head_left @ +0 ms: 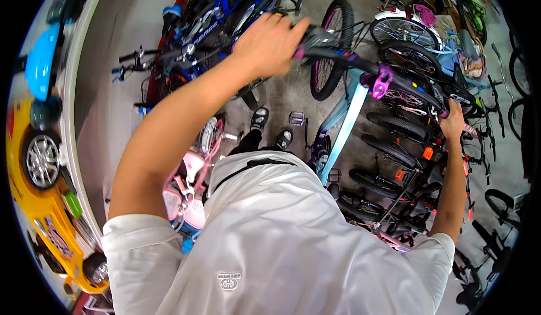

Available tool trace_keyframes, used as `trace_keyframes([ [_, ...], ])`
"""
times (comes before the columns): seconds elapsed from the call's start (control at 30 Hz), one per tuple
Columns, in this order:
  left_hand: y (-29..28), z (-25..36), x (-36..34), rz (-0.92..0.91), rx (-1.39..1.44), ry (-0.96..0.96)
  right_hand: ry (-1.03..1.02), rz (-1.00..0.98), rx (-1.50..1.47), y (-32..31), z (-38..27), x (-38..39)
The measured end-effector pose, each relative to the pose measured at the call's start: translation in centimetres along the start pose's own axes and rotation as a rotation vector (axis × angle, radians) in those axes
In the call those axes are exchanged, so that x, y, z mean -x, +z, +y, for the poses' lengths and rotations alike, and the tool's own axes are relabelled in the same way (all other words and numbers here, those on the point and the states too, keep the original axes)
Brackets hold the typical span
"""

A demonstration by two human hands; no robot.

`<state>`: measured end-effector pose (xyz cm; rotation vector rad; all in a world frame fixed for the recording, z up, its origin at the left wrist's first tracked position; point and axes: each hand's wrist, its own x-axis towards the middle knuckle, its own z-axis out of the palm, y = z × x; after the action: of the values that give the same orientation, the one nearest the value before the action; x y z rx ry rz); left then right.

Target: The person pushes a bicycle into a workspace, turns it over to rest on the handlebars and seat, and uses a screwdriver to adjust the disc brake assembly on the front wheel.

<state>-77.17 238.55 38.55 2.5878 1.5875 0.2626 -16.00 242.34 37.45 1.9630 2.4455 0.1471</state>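
Note:
I am standing beside a light blue bicycle [348,120] with a black handlebar [403,82] and a purple stem clamp [381,82]. At the bar's left end, my left hand [267,45] is closed round the grip, somewhat blurred, with the thumb sticking out. My right hand [452,124] wraps the opposite end, beside a purple ring. Ahead of the frame is the front wheel [331,50], with a knobby black tyre and a pinkish rim. A pedal [297,118] shows near my feet. The saddle is not visible.
Several blue bicycles [217,16] crowd the front left. A pink child's bicycle [194,168] stands close by my left side. Rows of bicycles with black tyres [394,126] fill the right. Along the left are a shelf edge [76,89] and a yellow toy car [45,213].

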Motion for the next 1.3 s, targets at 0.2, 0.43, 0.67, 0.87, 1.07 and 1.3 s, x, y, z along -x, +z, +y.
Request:
trace_keyframes([
  [0.2,0.1,-0.2,-1.3,-0.002,-0.143,0.02,-0.216,0.088,-0.084,0.9,0.3,0.4],
  [0.43,0.4,-0.3,-0.3,-0.017,-0.076,-0.001,-0.143,0.064,-0.122,1.0,0.3,1.5],
  [0.67,0.2,0.6,3.6,0.007,0.007,-0.077,-0.065,0.019,-0.114,-0.6,-2.5,4.0],
  [0.87,-0.3,1.5,5.6,0.002,-0.066,-0.079,-0.002,-0.037,-0.126,-1.9,-4.5,5.2],
  [1.07,-0.2,0.1,3.5,-0.094,-0.101,-0.179,-0.003,-0.028,-0.14,-1.8,-5.0,4.1],
  [1.3,-0.1,-1.3,1.2,-0.078,-0.134,-0.144,-0.025,-0.02,-0.112,-1.2,-4.1,2.7],
])
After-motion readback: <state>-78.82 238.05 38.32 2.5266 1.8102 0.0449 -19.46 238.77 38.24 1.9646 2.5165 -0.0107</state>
